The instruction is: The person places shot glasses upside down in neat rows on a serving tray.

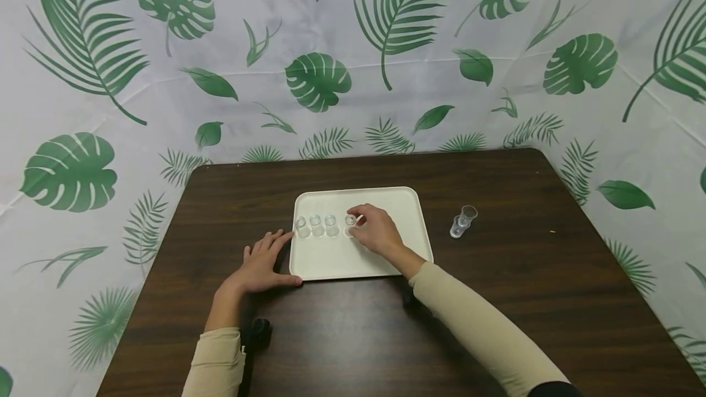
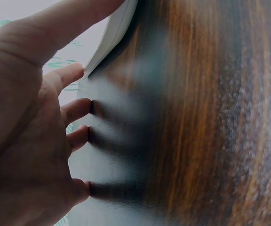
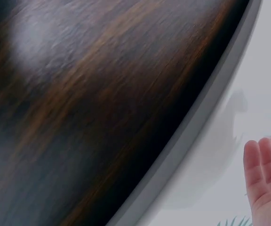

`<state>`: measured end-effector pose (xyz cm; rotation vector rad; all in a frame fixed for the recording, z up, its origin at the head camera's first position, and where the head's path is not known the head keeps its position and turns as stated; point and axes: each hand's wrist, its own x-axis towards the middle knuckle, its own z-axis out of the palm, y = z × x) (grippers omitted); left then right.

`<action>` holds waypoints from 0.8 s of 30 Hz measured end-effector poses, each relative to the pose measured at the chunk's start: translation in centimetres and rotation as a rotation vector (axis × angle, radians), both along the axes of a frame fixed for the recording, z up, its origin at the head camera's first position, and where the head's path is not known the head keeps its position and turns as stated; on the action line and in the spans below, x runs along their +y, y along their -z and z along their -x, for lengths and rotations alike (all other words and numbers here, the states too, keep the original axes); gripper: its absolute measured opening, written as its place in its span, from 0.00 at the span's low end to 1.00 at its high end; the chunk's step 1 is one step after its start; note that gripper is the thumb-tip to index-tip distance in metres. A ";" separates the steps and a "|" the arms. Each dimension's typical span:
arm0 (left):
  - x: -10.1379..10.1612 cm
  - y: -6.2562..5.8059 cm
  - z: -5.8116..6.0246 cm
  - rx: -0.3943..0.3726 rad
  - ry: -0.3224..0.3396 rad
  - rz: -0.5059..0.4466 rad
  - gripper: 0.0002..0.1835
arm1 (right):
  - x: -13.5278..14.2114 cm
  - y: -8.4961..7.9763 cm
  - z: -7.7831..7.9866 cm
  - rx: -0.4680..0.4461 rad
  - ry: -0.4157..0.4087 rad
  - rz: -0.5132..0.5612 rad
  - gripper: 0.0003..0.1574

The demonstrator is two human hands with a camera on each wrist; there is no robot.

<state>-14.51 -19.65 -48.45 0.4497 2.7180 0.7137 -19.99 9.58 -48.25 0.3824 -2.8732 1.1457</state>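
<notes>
On the wooden table lies a white rectangular tray [image 1: 353,262]. Toward its left side stand three small clear cups [image 1: 330,223] in a row, with a gap between them and a fourth clear cup [image 1: 350,220]. My right hand [image 1: 376,231] pinches that fourth cup between thumb and fingers, low over the tray or on it. In the right wrist view only part of this hand [image 3: 269,183] shows, at the right edge. My left hand [image 1: 263,267] is spread at the tray's near left corner, index finger and thumb touching its rim, other fingertips [image 2: 79,136] on the table.
Right of the tray, two more clear cups [image 1: 464,219] sit on the dark table [image 1: 513,274], one overlapping the other; whether they are nested I cannot tell. Behind the table hangs a white cloth [image 1: 248,109] printed with green leaves.
</notes>
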 end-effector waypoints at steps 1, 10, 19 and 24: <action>0.0 0.0 0.0 0.001 0.000 0.000 0.60 | -0.2 0.0 0.0 0.001 -0.002 0.003 0.23; -0.1 0.0 0.0 0.003 -0.001 -0.006 0.60 | -1.1 0.1 0.0 0.016 -0.019 0.004 0.23; -0.1 0.0 0.0 -0.002 -0.002 -0.014 0.60 | -1.0 0.2 0.0 0.031 -0.023 0.010 0.26; -0.1 -0.1 0.0 -0.003 0.003 -0.009 0.60 | -0.6 -0.2 0.0 0.049 -0.026 0.024 0.31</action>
